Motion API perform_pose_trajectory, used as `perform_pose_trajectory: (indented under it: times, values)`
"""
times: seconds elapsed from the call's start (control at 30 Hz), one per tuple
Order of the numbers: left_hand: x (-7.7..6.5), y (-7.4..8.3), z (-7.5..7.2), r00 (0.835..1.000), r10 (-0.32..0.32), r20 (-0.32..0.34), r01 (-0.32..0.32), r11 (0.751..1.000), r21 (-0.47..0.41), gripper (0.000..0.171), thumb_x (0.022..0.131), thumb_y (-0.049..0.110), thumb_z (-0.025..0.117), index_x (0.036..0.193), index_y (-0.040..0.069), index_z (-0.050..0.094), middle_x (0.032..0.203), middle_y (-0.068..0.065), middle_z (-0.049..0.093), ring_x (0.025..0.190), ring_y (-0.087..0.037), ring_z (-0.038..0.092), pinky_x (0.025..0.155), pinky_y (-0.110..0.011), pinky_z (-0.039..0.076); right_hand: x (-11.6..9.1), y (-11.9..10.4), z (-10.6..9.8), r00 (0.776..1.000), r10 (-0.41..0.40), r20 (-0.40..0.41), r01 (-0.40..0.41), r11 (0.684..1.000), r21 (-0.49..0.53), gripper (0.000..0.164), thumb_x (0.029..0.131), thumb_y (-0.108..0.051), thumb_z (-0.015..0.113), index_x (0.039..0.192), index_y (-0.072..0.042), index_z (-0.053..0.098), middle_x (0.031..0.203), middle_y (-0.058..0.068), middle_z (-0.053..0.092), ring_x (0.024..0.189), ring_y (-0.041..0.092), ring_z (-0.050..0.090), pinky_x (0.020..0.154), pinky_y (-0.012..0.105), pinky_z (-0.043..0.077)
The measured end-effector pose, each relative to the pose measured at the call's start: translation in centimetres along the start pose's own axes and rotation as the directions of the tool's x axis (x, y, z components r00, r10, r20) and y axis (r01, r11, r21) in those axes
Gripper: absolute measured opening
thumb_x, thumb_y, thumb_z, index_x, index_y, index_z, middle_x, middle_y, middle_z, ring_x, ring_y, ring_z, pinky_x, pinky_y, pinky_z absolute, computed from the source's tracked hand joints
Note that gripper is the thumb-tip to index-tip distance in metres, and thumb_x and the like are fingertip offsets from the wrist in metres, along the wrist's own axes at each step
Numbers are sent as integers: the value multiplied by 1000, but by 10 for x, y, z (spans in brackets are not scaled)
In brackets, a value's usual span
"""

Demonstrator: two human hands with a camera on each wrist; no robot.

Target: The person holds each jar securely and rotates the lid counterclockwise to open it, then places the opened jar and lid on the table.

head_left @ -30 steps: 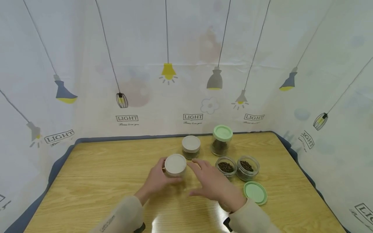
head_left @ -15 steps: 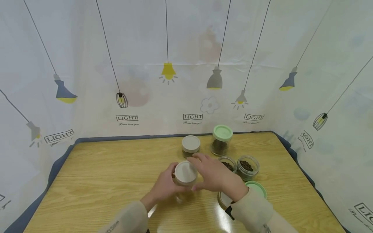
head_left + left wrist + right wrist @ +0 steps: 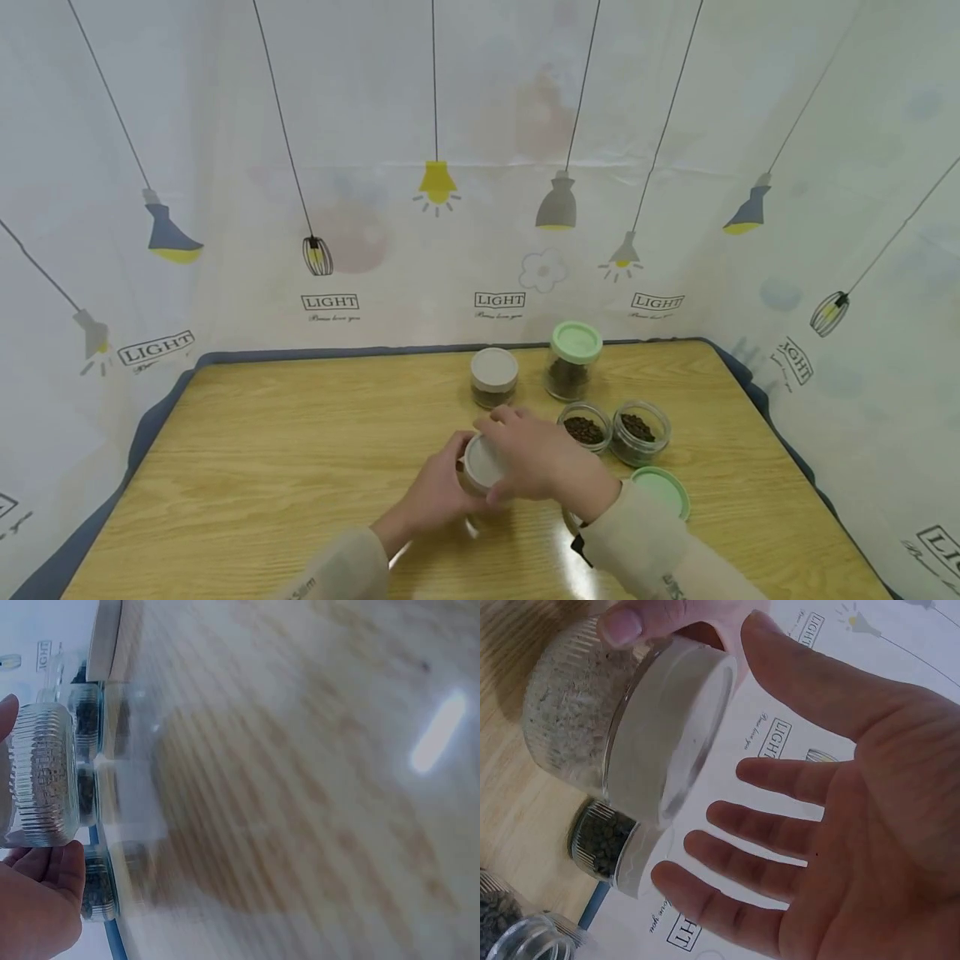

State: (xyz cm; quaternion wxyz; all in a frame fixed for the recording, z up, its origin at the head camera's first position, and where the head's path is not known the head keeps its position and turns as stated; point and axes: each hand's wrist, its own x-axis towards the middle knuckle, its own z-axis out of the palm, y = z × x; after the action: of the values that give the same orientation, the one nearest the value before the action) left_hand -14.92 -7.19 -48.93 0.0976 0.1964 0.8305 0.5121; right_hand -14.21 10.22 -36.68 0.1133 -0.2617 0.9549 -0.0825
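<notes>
My left hand (image 3: 437, 496) grips a ribbed glass jar (image 3: 45, 776) from the left and holds it above the table. Pale flakes or grains fill the jar, and a white lid (image 3: 482, 461) covers it. In the right wrist view the jar is tilted, with the lid (image 3: 660, 735) facing my right hand (image 3: 795, 825). That hand's fingers are spread and slightly bent, apart from the lid. Seen from the head, the right hand (image 3: 540, 457) overlaps the lid's right side and hides part of it.
Behind stand a white-lidded jar (image 3: 493, 379) and a taller green-lidded jar (image 3: 574, 362) with dark contents. Two lidless jars hold dark brown beans, one left (image 3: 584, 430), one right (image 3: 640, 433). A loose green lid (image 3: 663, 492) lies beside the right sleeve, which partly hides another round item.
The left hand has carried the jar rightward and nearer to me. My right hand has come in from the right until it overlaps the lid in the head view.
</notes>
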Motion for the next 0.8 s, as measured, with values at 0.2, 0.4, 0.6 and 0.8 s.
perform_pose_trajectory:
  times: [0.2,0.4,0.6,0.8]
  values:
    - [-2,1,4,1000,-24,10,24,1000,2,87,68,39,88,139,18,41,135,-5,57,115,-19,58,94,-36,49,3,-8,8,999,32,2,-32,996,-80,73,69,-48,82,132,-20,57,127,8,57,110,27,55,74,41,53]
    - [-1,-2,7,999,-38,19,39,999,-11,86,72,41,85,140,17,39,134,-7,56,115,-21,58,93,-38,51,5,-12,14,998,58,-13,-59,994,-89,70,73,-52,79,132,-23,57,119,9,55,101,27,55,67,41,52]
    - [-2,-3,10,998,-64,14,64,997,-33,93,69,43,86,143,16,37,137,-6,54,120,-22,55,98,-41,48,9,-10,19,997,70,-20,-72,992,-103,64,75,-52,77,128,-22,58,115,9,55,97,27,55,66,40,52]
    - [-3,-3,12,998,-62,3,62,998,-26,94,65,45,88,141,18,39,134,1,55,117,-16,55,96,-35,47,9,-9,19,996,90,-7,-90,993,-79,60,75,-49,78,125,-22,57,106,10,56,90,26,56,64,41,51]
